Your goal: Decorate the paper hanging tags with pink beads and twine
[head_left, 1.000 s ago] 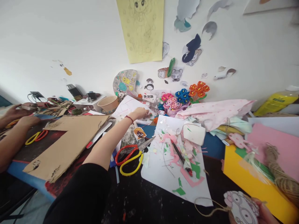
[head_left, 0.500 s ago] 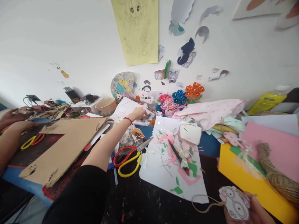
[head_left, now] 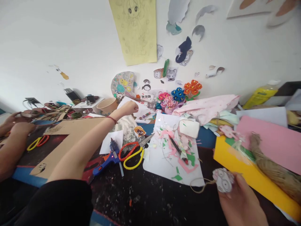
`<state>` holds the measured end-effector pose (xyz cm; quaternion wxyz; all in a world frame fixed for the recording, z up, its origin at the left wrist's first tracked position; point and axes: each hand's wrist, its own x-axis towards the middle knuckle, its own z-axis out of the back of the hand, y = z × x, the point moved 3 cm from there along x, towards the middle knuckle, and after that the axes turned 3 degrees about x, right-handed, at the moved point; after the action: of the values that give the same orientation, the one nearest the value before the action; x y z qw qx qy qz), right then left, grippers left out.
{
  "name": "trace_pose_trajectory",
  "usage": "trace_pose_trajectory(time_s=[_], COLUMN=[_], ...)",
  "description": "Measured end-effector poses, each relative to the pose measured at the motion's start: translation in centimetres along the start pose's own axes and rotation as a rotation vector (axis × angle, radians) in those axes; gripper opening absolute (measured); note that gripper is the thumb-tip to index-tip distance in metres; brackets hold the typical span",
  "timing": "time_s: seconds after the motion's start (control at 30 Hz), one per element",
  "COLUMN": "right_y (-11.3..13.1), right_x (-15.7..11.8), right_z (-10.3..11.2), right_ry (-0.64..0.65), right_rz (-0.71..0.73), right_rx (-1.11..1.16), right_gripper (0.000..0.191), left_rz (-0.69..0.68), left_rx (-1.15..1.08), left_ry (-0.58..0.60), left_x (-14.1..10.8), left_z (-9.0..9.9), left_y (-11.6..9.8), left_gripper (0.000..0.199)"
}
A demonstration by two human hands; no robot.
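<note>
My left hand reaches across the table, over white paper strewn with small coloured bits. Its fingers are drawn together; whatever is in them, if anything, is hidden. Low on the right, my right hand grips a paper cartoon cutout with round glasses drawn on it. A loop of twine trails from the cutout's left side. Below my left forearm lie a blue glue gun and scissors with one red and one yellow handle. An orange cat-faced cutout is just above the scissors.
A co-worker's hands are at the far left, near other scissors and cut cardboard. Paper scraps and a black pen cover a white sheet. Yellow card and a twine hank lie right.
My left hand has moved left and up from the small bits, its fingers now drawn in. My right hand has come further into view with the cutout. The glue gun is more visible.
</note>
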<state>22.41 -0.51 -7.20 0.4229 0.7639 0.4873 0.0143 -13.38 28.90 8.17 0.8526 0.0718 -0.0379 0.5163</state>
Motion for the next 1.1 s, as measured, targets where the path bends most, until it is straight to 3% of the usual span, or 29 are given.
trace_pose_trajectory(time_s=[0.1, 0.23, 0.37, 0.5, 0.6, 0.73, 0.83, 1.1], right_y=[0.8, 2.3, 3.9, 4.2, 4.0, 3.9, 3.7, 0.5], right_x=[-1.3, -2.9, -3.7, -3.5, -3.7, -5.0, -5.3, -2.3], right_z=[-2.2, -6.2, -10.4, -14.1, -16.1, -17.5, -18.0, -17.0], right_ry=[0.12, 0.431, 0.707, 0.897, 0.974, 1.092, 1.119, 1.078], right_rz=[0.178, 0.222, 0.285, 0.248, 0.231, 0.249, 0.247, 0.123], right_rx=[-0.057, -0.277, -0.442, -0.487, -0.48, -0.499, -0.474, -0.373], right_gripper=[0.03, 0.018, 0.014, 0.014, 0.014, 0.013, 0.013, 0.016], left_rz=[0.007, -0.055, -0.096, -0.101, -0.014, 0.06, 0.043, 0.015], left_rx=[-0.077, -0.215, -0.465, -0.748, -0.974, -1.38, -1.624, -1.774], left_ry=[-0.11, -0.179, -0.174, -0.243, -0.33, -0.308, -0.341, -0.473], left_x=[-2.4, -7.0, -12.2, -15.5, -16.5, -16.8, -16.8, -16.0], left_z=[3.5, 6.7, 7.4, 6.7, 6.0, 4.9, 4.3, 1.2], left_y=[-2.9, -8.4, -14.4, -18.1, -18.9, -19.4, -19.8, -19.4], left_gripper=[0.024, 0.02, 0.019, 0.025, 0.022, 0.026, 0.025, 0.026])
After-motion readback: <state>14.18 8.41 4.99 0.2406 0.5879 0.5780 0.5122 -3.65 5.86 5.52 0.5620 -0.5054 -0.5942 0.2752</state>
